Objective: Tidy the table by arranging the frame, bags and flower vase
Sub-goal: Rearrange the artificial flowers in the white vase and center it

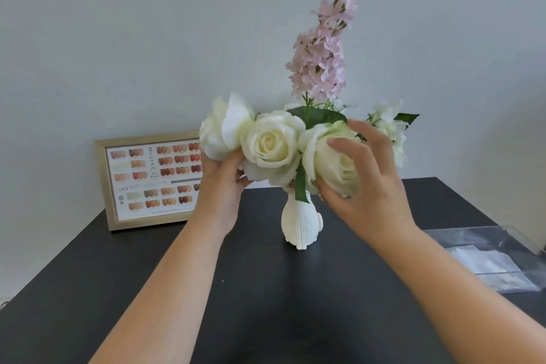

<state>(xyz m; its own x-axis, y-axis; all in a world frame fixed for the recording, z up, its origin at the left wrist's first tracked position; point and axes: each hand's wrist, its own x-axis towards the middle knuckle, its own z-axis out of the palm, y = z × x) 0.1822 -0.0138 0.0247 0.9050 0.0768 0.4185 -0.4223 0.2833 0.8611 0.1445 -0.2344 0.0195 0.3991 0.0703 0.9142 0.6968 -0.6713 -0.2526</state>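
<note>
- While reaching in over the dark table (266,304), both forearms angled toward its middle.
- At the right edge, clear bags (490,260) lying flat together, seemingly already sorted.
- Left hand (223,183) curled up under the left rose (224,127), gripping it.
- Right hand (372,186) cupped round the right rose (322,162), fingers spread, thumb beneath.
- Flower vase (301,221) upright at mid-table, below both hands.
- Frame (153,180) standing at the back, by the wall.
- Probably only bloom adjustment left.

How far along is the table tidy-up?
Looks done: gold-framed nail colour chart stands against the wall, back left. In hand: left hand and right hand grip the white roses in the white vase. Left: clear plastic bags lie loose at the right edge of the black table.
</note>
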